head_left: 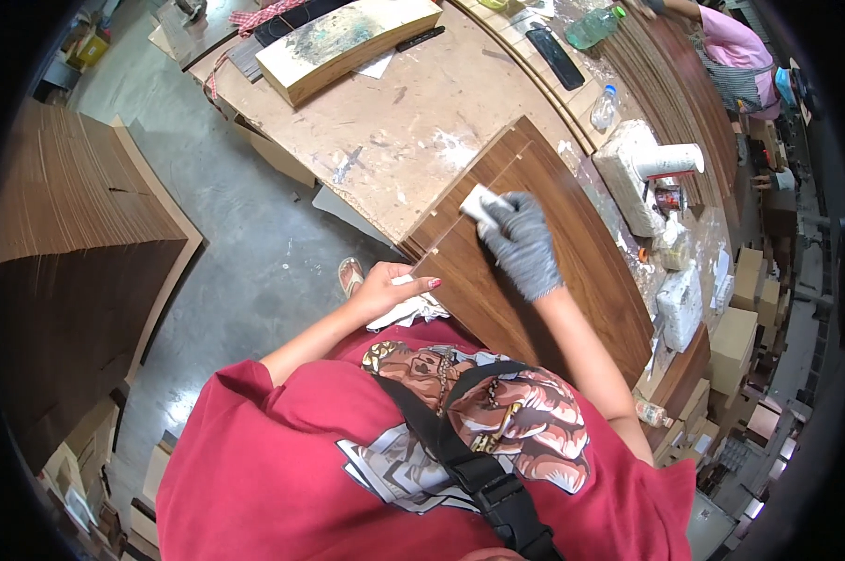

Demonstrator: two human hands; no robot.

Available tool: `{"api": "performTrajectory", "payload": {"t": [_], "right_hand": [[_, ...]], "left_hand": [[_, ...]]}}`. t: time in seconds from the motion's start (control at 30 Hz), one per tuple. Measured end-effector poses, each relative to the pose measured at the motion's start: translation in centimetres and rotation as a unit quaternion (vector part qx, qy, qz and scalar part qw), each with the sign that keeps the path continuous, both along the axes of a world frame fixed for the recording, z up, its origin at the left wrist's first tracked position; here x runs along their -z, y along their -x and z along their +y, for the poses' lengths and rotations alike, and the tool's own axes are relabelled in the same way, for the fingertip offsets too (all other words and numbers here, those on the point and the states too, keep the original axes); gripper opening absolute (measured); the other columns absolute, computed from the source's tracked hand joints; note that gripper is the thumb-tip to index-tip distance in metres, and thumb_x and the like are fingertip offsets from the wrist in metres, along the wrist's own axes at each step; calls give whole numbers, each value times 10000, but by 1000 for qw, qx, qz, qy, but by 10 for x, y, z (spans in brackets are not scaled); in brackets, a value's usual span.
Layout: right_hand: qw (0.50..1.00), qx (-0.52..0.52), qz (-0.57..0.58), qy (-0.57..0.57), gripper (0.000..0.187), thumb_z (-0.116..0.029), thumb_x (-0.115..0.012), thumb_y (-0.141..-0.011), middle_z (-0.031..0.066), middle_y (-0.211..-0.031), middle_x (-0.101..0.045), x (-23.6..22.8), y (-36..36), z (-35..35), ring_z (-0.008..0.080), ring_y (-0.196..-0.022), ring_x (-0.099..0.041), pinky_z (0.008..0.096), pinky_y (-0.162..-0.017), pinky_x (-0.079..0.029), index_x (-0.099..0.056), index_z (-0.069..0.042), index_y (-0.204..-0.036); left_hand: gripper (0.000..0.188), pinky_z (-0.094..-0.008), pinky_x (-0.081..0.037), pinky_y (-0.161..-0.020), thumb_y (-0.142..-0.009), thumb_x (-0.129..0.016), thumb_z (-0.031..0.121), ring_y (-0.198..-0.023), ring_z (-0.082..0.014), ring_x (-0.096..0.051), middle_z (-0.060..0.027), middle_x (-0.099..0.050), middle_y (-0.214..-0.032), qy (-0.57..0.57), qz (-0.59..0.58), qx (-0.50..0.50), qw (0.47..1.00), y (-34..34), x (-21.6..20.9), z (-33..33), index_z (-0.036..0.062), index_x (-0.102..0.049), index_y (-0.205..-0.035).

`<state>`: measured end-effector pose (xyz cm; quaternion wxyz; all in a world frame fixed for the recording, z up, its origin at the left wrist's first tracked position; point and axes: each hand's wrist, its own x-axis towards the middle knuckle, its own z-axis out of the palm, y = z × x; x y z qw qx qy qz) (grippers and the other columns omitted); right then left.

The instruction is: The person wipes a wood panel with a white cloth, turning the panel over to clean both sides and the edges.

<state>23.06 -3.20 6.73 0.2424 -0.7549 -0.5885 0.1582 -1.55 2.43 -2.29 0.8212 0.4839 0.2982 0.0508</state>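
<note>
A brown wood-grain panel lies at an angle over the workbench, with a groove and small pale marks along its left part. On its surface, my right hand, in a grey glove, presses a folded white pad near the groove. My bare left hand grips the panel's near left edge, thumb on top; the fingers beneath are partly hidden. A crumpled white cloth shows just below that hand, and whether the hand holds it too I cannot tell.
The stained workbench carries a thick wooden block, a phone, a green bottle, and a white block beside a white cup. Stacked brown boards stand at left. Another person works at far right.
</note>
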Motion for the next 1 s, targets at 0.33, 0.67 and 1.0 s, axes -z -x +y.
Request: {"api": "performTrajectory", "payload": {"t": [0.33,0.67,1.0], "right_hand": [[993,-101,22,49,359,-216,-694,-823,242,-1114,-583,-21,43,-11,390,-1023,-572,440,-909,-471,-682,-19,-1122],[999,-1,-49,-9,332,-172,-732,-799,196,-1012,-588,-3,-42,25,334,-961,-571,402,-872,-468,-698,16,-1071],[1000,2,-26,3,354,-160,-749,-804,171,-1041,-583,6,-57,24,306,-1001,-579,374,-907,-474,-701,-31,-1130]], "left_hand": [[233,-200,-288,-495,-903,-740,278,-576,15,-396,116,-528,-633,-1,18,-32,999,-2,-5,-2,47,-762,-886],[229,-205,-293,-497,-905,-740,275,-579,16,-399,117,-522,-626,0,-2,-41,999,-3,0,-5,52,-753,-851],[229,-198,-303,-502,-899,-749,261,-579,15,-410,111,-537,-634,-1,0,-37,999,-1,12,-9,37,-745,-848]]}}
